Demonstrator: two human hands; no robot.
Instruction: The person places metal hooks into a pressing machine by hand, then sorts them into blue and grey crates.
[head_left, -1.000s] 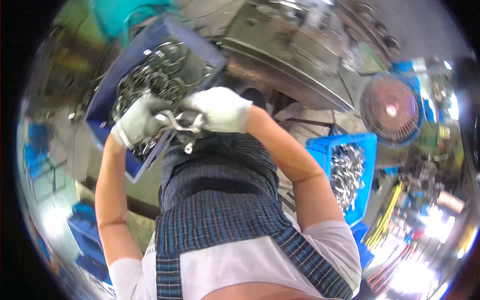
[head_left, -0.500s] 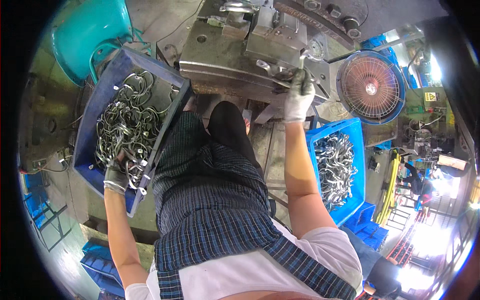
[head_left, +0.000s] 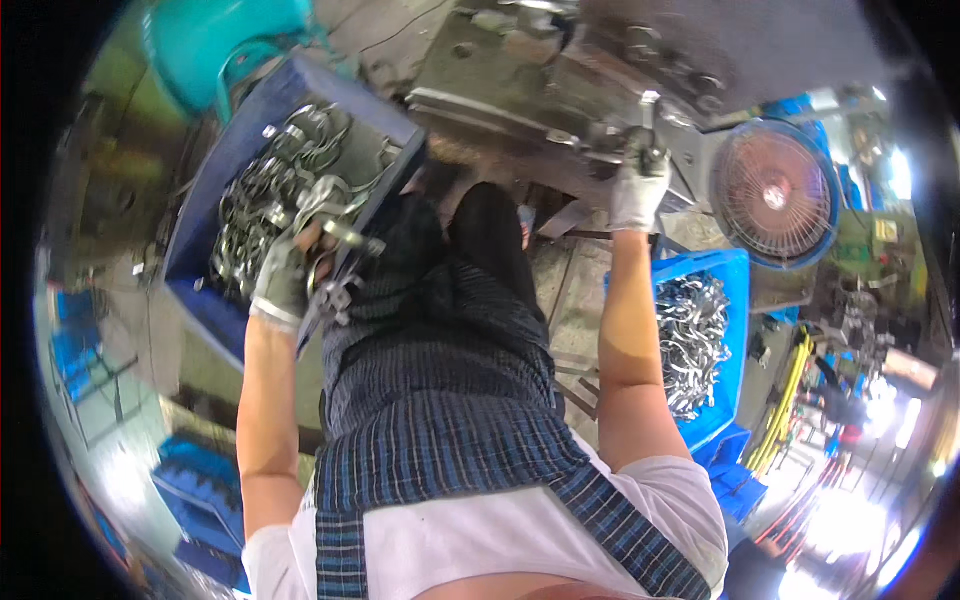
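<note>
My left hand [head_left: 283, 275], in a pale work glove with dark fingers, is closed on several curved metal brackets [head_left: 345, 235] at the right side of the dark blue bin [head_left: 215, 165]. More curved metal parts [head_left: 250, 225] lie heaped and tangled in that bin. My right hand [head_left: 640, 190], gloved the same way, is raised at the front edge of the machine's steel bed [head_left: 490, 110]. It grips a slim metal piece [head_left: 648, 108] that sticks up past the fingers and has a bright end; blur hides its exact kind. A shiny metal part [head_left: 600, 145] lies left of this hand.
A bright blue bin [head_left: 738, 350] full of shiny curved parts [head_left: 692, 350] stands right of my right forearm. Beyond it is a round caged fan [head_left: 773, 195]. A teal chair [head_left: 225, 45] stands behind the dark blue bin. Blue crates [head_left: 200, 490] are at lower left.
My left hand has come up from the heap toward the bin's right side with several brackets in it. My right hand still grips the slim piece. The whole view has shifted and blurred.
</note>
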